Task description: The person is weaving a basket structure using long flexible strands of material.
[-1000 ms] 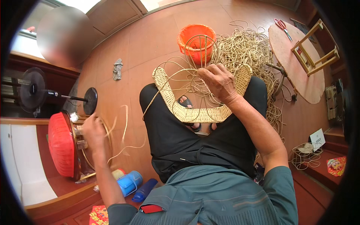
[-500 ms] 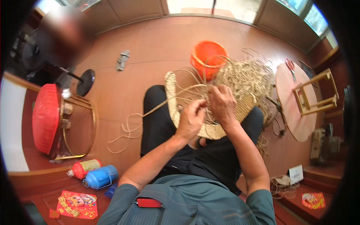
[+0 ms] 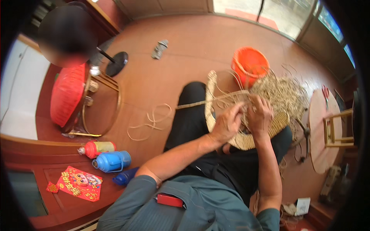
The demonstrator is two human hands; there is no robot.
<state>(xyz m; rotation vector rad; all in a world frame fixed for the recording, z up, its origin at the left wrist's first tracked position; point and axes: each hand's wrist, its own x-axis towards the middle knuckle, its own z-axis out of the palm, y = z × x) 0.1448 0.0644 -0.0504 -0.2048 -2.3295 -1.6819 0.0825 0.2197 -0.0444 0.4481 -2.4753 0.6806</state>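
A U-shaped woven straw-coloured piece (image 3: 279, 125) rests across my lap, with loose cords looping from its middle. My right hand (image 3: 260, 115) is closed on a flat strand of cord (image 3: 192, 105), its fingertips high over the piece. Just left of it, my left hand (image 3: 227, 123) pinches at the cords, thumb and forefinger close to the right fingertips. The exact point of grip is partly hidden behind the fingers. The strand runs left across my thigh and trails in loops on the floor.
An orange bucket (image 3: 250, 56) stands beside a heap of cord (image 3: 283, 92). Right: round board (image 3: 316, 150), wooden frame (image 3: 337, 143), red-handled scissors (image 3: 325, 92). Left: red stool (image 3: 65, 98), black stand base (image 3: 116, 63), thermoses (image 3: 111, 161), blue bottle (image 3: 122, 178). Glass door (image 3: 283, 21) at back.
My left hand has come from far out on the left to the middle, beside my right hand, drawing the trailing cord across my lap. The whole view has also swung round.
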